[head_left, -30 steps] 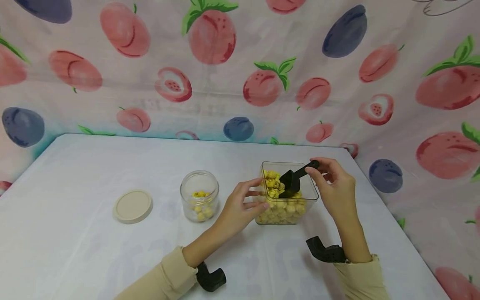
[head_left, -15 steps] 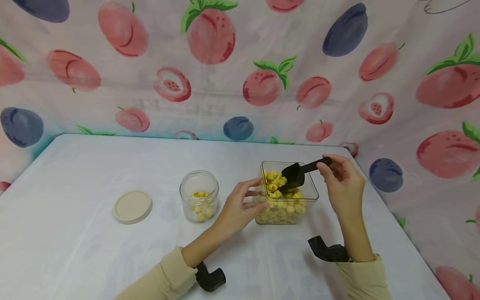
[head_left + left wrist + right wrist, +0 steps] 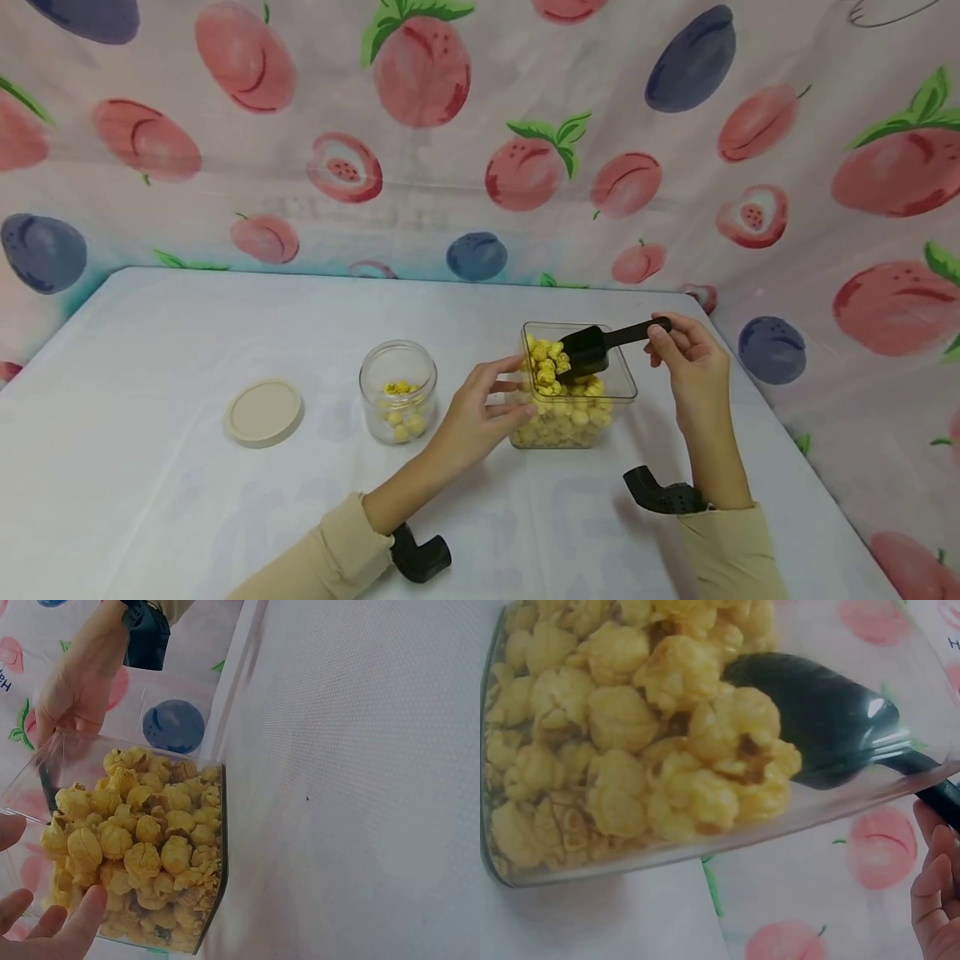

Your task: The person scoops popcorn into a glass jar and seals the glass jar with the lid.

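Note:
A clear square container (image 3: 628, 390) full of yellow popcorn (image 3: 547, 367) stands right of the table's middle. My left hand (image 3: 483, 408) rests against its left side, fingers spread and fairly straight; one fingertip overlaps the container's wall in the left wrist view. My right hand (image 3: 693, 358) pinches the handle end of a black scoop (image 3: 588, 350). The scoop slants down into the container, its bowl against the popcorn. In the right wrist view the scoop's bowl (image 3: 825, 727) shows through the clear wall, its tip behind popcorn pieces.
Left of the container stands a round clear jar (image 3: 397, 392) without a lid, a little popcorn at its bottom. Farther left a beige round lid (image 3: 264, 413) lies on the white table (image 3: 150, 350). A fruit-printed cloth (image 3: 420, 183) hangs behind.
My right hand has moved to the right, drawing the scoop's handle lower and flatter over the container's rim. The left hand, container, jar and lid stay in place.

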Demonstrator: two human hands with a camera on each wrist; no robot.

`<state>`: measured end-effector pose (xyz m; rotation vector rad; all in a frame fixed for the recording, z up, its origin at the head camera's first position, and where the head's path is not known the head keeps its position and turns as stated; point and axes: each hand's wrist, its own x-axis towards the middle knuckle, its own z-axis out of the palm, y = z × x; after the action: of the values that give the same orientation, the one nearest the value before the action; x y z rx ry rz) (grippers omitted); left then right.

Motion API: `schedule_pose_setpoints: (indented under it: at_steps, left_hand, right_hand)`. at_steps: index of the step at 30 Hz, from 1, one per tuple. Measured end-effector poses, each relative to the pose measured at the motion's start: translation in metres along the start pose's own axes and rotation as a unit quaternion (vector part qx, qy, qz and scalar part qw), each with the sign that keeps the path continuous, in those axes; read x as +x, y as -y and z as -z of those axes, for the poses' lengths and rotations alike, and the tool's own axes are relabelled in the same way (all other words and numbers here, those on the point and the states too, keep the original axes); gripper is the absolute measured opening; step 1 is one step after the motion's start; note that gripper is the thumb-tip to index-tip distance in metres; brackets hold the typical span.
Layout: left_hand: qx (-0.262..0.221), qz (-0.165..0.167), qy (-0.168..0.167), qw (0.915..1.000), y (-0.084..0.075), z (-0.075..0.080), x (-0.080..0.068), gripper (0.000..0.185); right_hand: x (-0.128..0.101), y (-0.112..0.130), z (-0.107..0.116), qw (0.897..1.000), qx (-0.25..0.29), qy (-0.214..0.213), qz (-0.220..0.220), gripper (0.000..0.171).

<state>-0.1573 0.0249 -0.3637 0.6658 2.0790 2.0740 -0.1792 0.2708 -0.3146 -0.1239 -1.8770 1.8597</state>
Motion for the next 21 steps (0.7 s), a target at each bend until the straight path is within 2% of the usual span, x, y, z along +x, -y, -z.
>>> schedule_pose_setpoints:
  at_steps: [5,11,15,21]
  left_hand:
    - [0.002,-0.003,0.001,1.0000,0.0010,-0.0001,0.0007,0.057]
    - [0.008,-0.002,-0.001,1.0000,0.0004,0.0000,0.0005,0.057]
    - [0.007,-0.006,0.003,1.0000,-0.0002,-0.0001,-0.0003,0.057]
    - [0.001,-0.002,0.004,1.0000,-0.0005,-0.0005,-0.0006,0.057]
  right_hand:
    - [-0.0002,-0.0037,-0.0028,1.000,0.013,0.016,0.002,0.012]
    - [-0.0032,-0.0044,-0.0082,0.999,-0.004,0.040,-0.003,0.012]
    - [-0.0029,-0.0030,-0.0069,1.000,0.007,0.021,-0.006,0.011]
    - [-0.0023,-0.0014,-0.0043,0.999,0.053,-0.001,0.002,0.011]
